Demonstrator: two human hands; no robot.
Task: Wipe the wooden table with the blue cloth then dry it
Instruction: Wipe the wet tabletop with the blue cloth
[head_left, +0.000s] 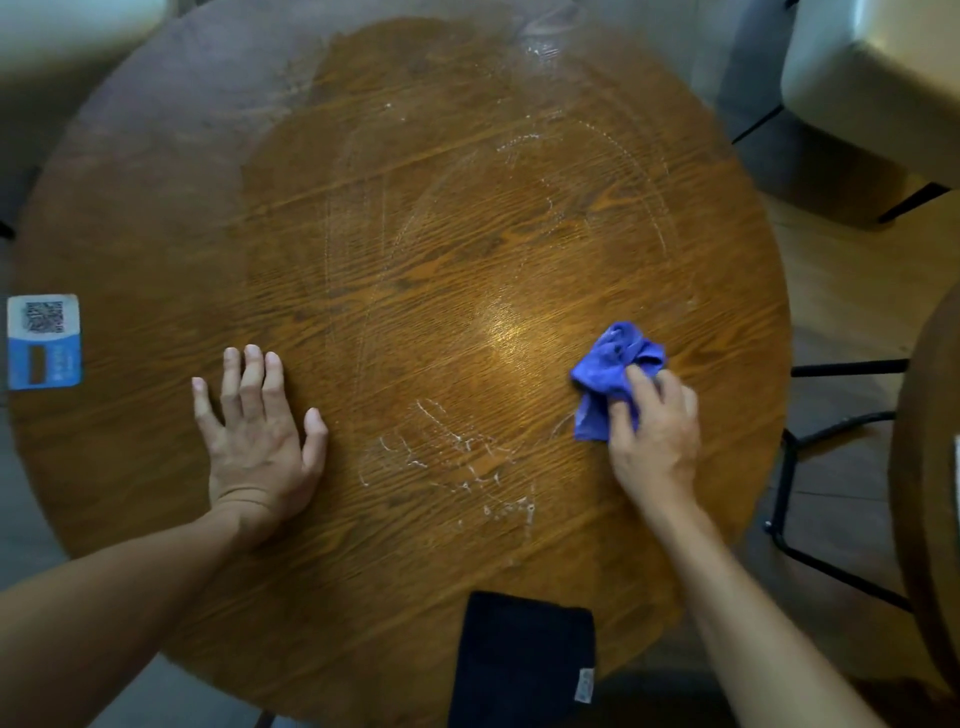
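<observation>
**Blue cloth bunched near the table's right edge**

The round brown wooden table (405, 249) is bare across its middle and far side. Near its right rim, the right hand (655, 431) pinches the crumpled blue cloth (613, 371) against the wood; bunched, it shows no clear long axis. The left hand (257, 441) lies flat, fingers spread. A folded black cloth (522, 667) overhangs the near edge. A blue-and-white QR sticker (44, 340) sits at the left rim, its writing unreadable.

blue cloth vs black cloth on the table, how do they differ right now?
The blue cloth is bunched up under the right hand; the black cloth lies flat and folded, untouched. Blue sits toward the right edge of the table; black overhangs the near edge. Both rest on the tabletop.
</observation>
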